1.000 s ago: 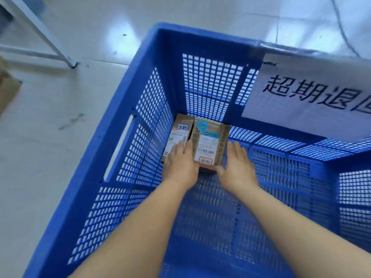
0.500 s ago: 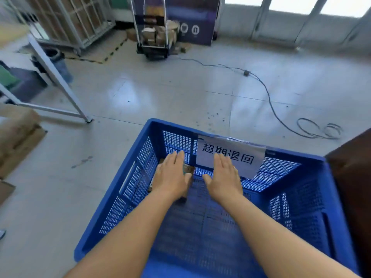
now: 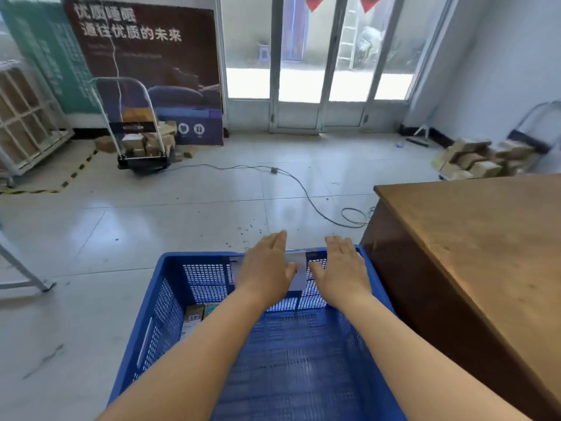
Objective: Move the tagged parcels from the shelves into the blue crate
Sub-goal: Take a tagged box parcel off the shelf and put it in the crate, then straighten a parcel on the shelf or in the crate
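Both hands have risen off the parcels to the crate's far rim. The left hand [image 3: 267,268] and right hand [image 3: 341,271] are spread flat, holding nothing. The parcels [image 3: 195,319] lie in the blue crate [image 3: 170,302], far-left corner, beside a wooden desk [image 3: 473,238].

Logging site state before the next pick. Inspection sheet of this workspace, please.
Surface: pale tiled floor, glossy, specks near the crate.
Job's things: blue crate on the floor; parcels at its left wall, partly hidden by the forearm.
Clutter: loaded hand cart; loose boxes by the right wall.
Grippers: left hand and right hand, fingers straight, holding nothing, above the crate.
Cables: cable across the floor, coiled beside the wooden desk.
Surroundings: glass doors, poster.
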